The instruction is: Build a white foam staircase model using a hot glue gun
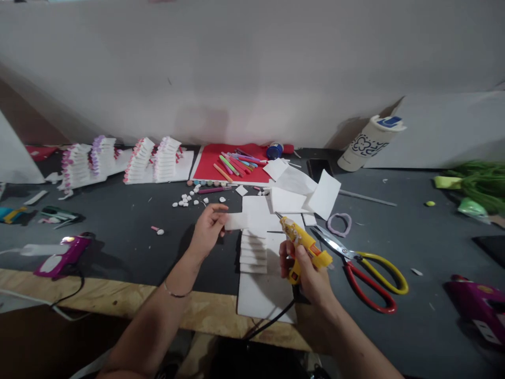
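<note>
My left hand (pixel 208 229) pinches a small white paper strip (pixel 236 221) between thumb and fingers, just above a white sheet. My right hand (pixel 311 271) is wrapped round the handle of a yellow glue gun (pixel 302 242), its nozzle pointing up and left toward the papers. Between the hands lies the white sheet (pixel 262 295), which bears a column of overlapping folded white strips (pixel 253 253). The glue gun's black cord runs down over the sheet. Loose white papers (pixel 294 184) are piled just beyond.
Scissors (pixel 349 255) with red and yellow handles lie at right, near a lilac ring (pixel 339 225). Behind are pens (pixel 240 163) on red material (pixel 209 158), and a tumbler (pixel 369 145). Pleated white pieces (pixel 165 160) stand at back left. Purple glue guns lie left (pixel 65 256) and right (pixel 479 308).
</note>
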Action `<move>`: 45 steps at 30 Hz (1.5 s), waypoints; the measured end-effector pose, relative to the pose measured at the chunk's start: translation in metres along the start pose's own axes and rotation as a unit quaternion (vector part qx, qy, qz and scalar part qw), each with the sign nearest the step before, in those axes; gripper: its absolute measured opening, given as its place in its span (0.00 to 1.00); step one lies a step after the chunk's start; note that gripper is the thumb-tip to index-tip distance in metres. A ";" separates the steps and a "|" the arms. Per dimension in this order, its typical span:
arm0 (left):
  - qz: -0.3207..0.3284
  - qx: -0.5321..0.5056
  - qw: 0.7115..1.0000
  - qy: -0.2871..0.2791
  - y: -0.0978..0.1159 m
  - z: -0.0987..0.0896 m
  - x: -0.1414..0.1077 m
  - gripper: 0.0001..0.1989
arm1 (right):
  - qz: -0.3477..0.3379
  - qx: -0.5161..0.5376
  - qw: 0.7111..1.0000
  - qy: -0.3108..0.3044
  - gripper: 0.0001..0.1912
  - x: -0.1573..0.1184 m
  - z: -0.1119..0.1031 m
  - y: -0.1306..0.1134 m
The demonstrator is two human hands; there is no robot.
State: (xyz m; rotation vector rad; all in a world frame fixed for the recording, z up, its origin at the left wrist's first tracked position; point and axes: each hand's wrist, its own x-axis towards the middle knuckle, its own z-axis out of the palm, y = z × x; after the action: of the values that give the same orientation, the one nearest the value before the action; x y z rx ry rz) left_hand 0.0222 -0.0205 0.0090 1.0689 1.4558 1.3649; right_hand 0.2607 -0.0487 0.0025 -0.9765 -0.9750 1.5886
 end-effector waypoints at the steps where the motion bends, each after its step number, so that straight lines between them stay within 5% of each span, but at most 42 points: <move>1: -0.003 -0.011 1.000 0.008 0.000 -0.001 0.000 0.17 | 0.001 0.001 1.000 -0.002 0.22 0.000 0.000 0.000; 6: -0.079 -0.055 0.995 -0.031 0.001 -0.002 0.002 0.13 | 0.012 -0.006 1.000 0.000 0.22 0.000 0.000 0.000; 10: -0.090 -0.098 0.988 -0.083 0.002 -0.001 0.001 0.20 | 0.015 0.000 1.000 0.001 0.22 0.001 -0.002 0.001; 17: -0.053 -0.067 0.991 -0.100 -0.010 0.003 -0.002 0.26 | -0.009 0.009 0.999 -0.033 0.22 -0.003 0.000 -0.001; 30: 0.131 0.104 0.978 -0.126 -0.009 0.013 -0.015 0.21 | -0.009 -0.148 0.982 -0.117 0.17 -0.008 -0.005 0.027; 36: 0.116 0.164 0.977 -0.065 -0.017 -0.001 0.001 0.24 | 0.005 -0.168 0.984 -0.062 0.18 -0.006 -0.005 0.022; 40: 0.139 0.339 0.931 0.006 -0.015 -0.007 0.007 0.19 | 0.043 -0.191 0.980 -0.023 0.20 0.000 -0.005 0.013; 42: 0.135 0.424 0.895 -0.023 -0.009 -0.002 0.003 0.10 | 0.057 -0.188 0.980 -0.008 0.22 0.002 -0.004 0.008; 45: 0.095 0.499 0.854 -0.115 -0.001 0.011 -0.006 0.16 | 0.074 -0.176 0.982 0.010 0.25 0.003 -0.002 0.002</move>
State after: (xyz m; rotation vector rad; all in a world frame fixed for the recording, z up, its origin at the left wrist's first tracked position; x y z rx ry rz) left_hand 0.0343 -0.0237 0.0077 1.9807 1.9380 0.4754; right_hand 0.2614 -0.0455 -0.0009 -1.3318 -1.2197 1.5530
